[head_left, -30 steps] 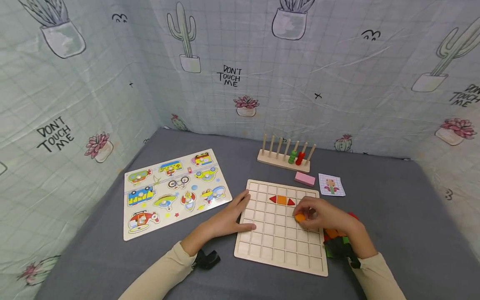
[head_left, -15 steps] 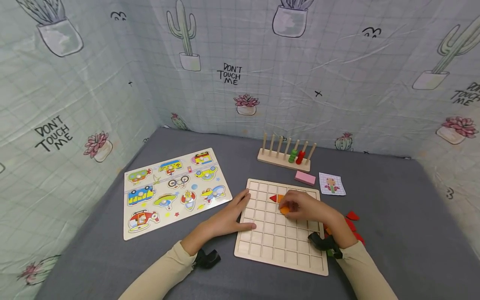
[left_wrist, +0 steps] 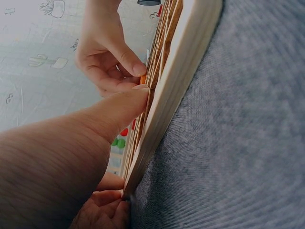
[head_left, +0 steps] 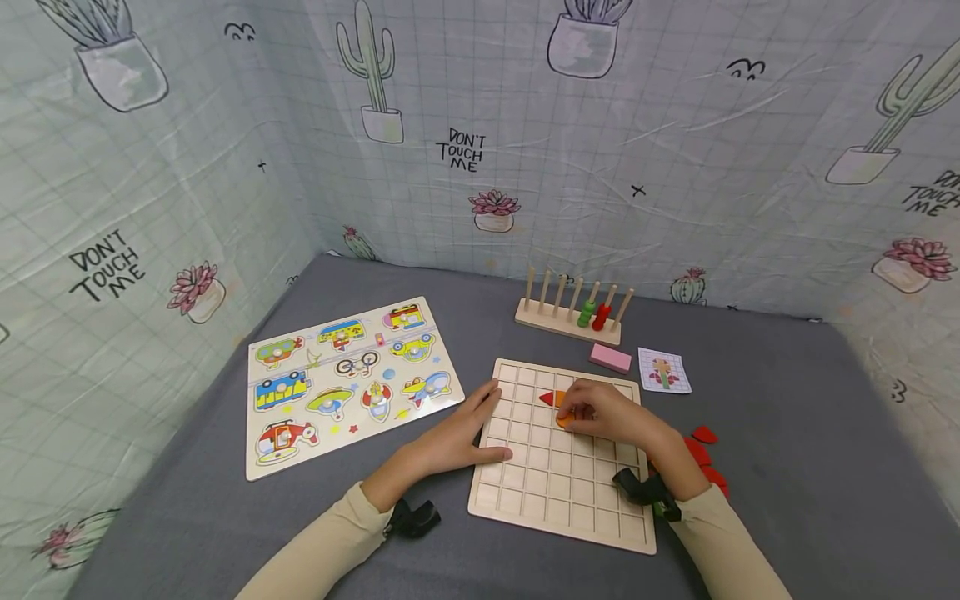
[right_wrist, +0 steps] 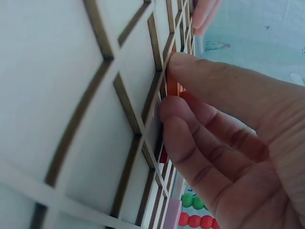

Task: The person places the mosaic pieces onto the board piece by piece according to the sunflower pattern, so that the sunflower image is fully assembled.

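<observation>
One grid board [head_left: 558,487] lies nearest on the grey table [head_left: 810,467]; the left hand [head_left: 457,433] rests spread on its edge, and the right hand [head_left: 607,412] pinches one orange piece [head_left: 564,421] on the grid. Three red pieces [head_left: 705,454] lie right. Beyond: one vehicle puzzle [head_left: 345,379], one peg rack [head_left: 573,312], cactus-print walls.

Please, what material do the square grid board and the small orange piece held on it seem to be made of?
The pale square grid board looks like unpainted light wood with a matt finish: its side edge in the left wrist view is plain and pale, and its dividers are darker strips. The small orange piece, pinched by the right hand, has a smooth, even colour; it is probably painted wood, but plastic is possible.
</observation>
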`<state>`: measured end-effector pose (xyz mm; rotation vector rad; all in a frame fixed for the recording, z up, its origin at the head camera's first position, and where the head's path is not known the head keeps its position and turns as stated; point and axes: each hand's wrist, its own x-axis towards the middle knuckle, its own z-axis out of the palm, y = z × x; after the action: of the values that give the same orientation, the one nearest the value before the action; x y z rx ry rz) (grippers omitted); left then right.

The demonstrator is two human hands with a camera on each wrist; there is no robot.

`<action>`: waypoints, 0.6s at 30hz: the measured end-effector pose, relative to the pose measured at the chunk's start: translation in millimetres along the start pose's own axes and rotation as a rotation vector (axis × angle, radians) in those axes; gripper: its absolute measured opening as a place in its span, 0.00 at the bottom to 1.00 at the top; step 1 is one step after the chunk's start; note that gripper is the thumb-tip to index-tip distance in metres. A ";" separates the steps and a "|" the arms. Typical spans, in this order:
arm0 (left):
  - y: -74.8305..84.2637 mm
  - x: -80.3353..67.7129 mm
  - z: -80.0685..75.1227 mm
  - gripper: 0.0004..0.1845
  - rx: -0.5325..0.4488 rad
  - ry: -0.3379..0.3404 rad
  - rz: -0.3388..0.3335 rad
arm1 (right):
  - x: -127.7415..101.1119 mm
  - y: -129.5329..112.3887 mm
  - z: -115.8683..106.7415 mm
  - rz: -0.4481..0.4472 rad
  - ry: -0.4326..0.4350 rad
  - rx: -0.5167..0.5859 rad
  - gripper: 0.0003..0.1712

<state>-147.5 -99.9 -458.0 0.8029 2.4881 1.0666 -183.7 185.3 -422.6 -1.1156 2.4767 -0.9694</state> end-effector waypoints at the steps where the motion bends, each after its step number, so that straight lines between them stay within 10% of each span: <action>1: -0.1 0.1 0.0 0.50 0.001 0.001 0.001 | 0.1 0.0 0.1 0.001 0.003 -0.003 0.03; 18: 1.2 0.4 -0.5 0.50 0.005 0.006 0.005 | 1.3 3.2 4.5 0.011 0.066 -0.024 0.03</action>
<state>-147.6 -99.3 -456.7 0.8090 2.4967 1.0662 -184.3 183.8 -428.0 -1.0933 2.5504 -0.9911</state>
